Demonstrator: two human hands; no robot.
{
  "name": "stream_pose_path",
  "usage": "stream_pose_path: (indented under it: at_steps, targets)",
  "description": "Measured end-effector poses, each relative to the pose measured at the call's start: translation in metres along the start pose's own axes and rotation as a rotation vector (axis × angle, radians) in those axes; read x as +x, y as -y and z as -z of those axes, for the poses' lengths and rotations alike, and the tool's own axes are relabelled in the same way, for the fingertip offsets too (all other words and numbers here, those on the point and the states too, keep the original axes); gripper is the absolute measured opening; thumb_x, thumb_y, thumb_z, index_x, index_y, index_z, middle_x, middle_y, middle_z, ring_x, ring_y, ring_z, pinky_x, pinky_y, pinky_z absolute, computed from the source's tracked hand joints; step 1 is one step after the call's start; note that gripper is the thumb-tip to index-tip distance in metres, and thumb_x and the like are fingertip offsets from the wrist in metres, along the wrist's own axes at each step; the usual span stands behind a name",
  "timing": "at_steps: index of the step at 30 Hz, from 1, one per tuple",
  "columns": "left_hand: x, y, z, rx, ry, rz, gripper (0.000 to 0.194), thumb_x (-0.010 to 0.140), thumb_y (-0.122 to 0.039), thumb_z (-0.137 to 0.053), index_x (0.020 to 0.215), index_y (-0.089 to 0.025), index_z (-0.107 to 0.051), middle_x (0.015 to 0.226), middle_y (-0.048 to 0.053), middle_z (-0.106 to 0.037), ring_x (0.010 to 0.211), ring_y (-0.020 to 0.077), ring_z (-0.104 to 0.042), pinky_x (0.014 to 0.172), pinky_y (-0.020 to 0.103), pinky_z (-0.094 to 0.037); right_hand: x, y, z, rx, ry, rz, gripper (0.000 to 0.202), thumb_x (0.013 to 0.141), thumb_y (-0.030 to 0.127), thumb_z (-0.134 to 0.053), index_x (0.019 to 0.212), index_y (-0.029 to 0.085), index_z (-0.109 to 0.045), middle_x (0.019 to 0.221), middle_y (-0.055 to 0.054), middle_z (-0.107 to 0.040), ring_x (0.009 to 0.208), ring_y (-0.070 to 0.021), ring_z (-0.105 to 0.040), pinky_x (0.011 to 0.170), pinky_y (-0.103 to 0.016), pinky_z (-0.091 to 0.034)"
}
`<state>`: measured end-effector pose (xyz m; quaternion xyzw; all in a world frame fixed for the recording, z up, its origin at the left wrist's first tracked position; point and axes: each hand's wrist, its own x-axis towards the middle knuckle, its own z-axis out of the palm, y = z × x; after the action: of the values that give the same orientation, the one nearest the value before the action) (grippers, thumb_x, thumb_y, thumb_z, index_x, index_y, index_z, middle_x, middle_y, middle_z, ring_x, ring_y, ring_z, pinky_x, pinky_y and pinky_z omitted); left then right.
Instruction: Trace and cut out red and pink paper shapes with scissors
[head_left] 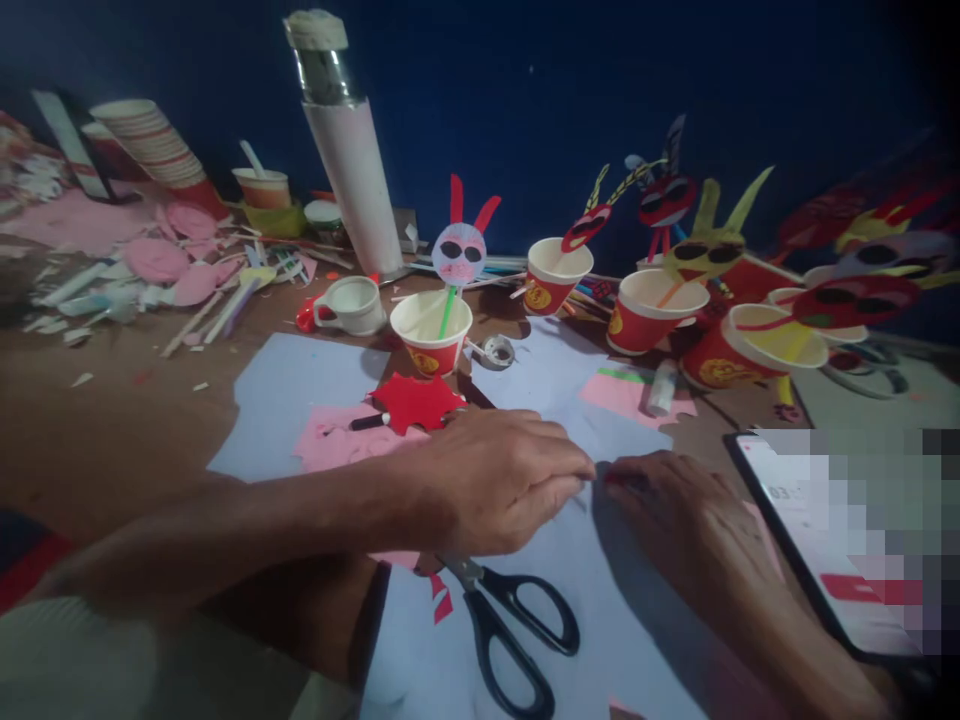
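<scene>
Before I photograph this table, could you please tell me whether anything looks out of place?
Yes: pink paper pieces and small scraps lie strewn over the left of the table, which looks untidy against the row of red cups.

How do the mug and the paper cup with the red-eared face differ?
The mug is plain and pale; the paper cup is red with a yellow print. The mug has a side handle; the cup shows none. The cup carries a face on a green stick; the mug has none. Both stand upright, open-topped.
</scene>
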<state>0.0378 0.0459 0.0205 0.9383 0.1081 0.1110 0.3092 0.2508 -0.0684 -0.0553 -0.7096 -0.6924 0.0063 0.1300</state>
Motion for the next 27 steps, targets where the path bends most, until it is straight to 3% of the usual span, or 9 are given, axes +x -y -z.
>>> stream_pose_path:
  at_steps: [3,8,12,16,19,23,27]
  targets:
    - [-0.013,-0.005,-0.013,0.038,0.047,-0.041,0.021,0.091,-0.019,-0.042,0.098,-0.014,-0.062,0.092,0.005,-0.066,0.088,0.017,-0.058,0.079,0.029,-0.043,0.001,0.002,-0.001,0.048,-0.011,-0.046,0.008,0.08,0.027,-0.053,0.081,0.021,-0.059,0.078,-0.005,-0.064,0.075,-0.0268,-0.059,0.067,-0.039,-0.041]
    - [-0.05,-0.022,-0.039,0.275,0.009,-0.107,0.013,0.089,-0.022,-0.048,0.092,-0.017,-0.059,0.093,0.003,-0.065,0.085,0.0175,-0.055,0.075,0.031,-0.042,0.003,0.009,0.003,0.161,-0.029,-0.054,0.006,0.077,0.022,-0.055,0.072,0.022,-0.054,0.07,-0.002,-0.062,0.067,-0.0224,-0.055,0.063,-0.035,-0.039]
    - [-0.076,-0.028,-0.064,0.443,-0.194,-0.273,0.02,0.093,-0.023,-0.042,0.1,-0.021,-0.06,0.109,-0.002,-0.065,0.097,0.0165,-0.054,0.084,0.031,-0.039,-0.004,0.018,0.002,0.331,-0.075,-0.035,0.007,0.081,0.022,-0.053,0.074,0.022,-0.054,0.07,-0.001,-0.061,0.068,-0.0197,-0.055,0.064,-0.033,-0.041]
    - [-0.09,-0.017,-0.085,0.564,-0.144,-0.285,0.029,0.095,-0.026,-0.034,0.113,-0.023,-0.057,0.125,0.001,-0.059,0.119,0.0209,-0.044,0.1,0.041,-0.029,-0.011,0.025,-0.004,0.397,-0.063,0.028,0.008,0.084,0.023,-0.051,0.076,0.021,-0.054,0.072,-0.001,-0.062,0.069,-0.019,-0.056,0.065,-0.032,-0.042]
    - [-0.091,-0.009,-0.085,0.587,-0.042,-0.22,0.033,0.092,-0.034,-0.042,0.122,-0.022,-0.051,0.135,0.004,-0.051,0.126,0.0247,-0.038,0.104,0.05,-0.023,-0.012,0.028,-0.005,0.414,-0.074,-0.014,0.009,0.085,0.026,-0.05,0.078,0.022,-0.055,0.075,-0.001,-0.064,0.07,-0.0189,-0.058,0.065,-0.031,-0.045]
    - [-0.081,-0.007,-0.066,0.526,0.134,-0.194,0.057,0.085,-0.051,-0.048,0.132,-0.019,-0.04,0.142,0.01,-0.041,0.13,0.0286,-0.033,0.101,0.056,-0.028,-0.01,0.03,0.001,0.42,-0.092,-0.073,0.011,0.087,0.028,-0.048,0.082,0.021,-0.056,0.075,-0.002,-0.065,0.071,-0.0188,-0.061,0.065,-0.031,-0.047]
    - [-0.072,-0.001,-0.055,0.489,0.15,-0.201,0.058,0.084,-0.052,-0.049,0.13,-0.017,-0.042,0.141,0.013,-0.042,0.129,0.0293,-0.037,0.103,0.056,-0.026,-0.01,0.029,0.002,0.44,-0.145,-0.098,0.01,0.088,0.026,-0.048,0.092,0.021,-0.056,0.082,-0.004,-0.068,0.075,-0.0194,-0.065,0.066,-0.031,-0.051]
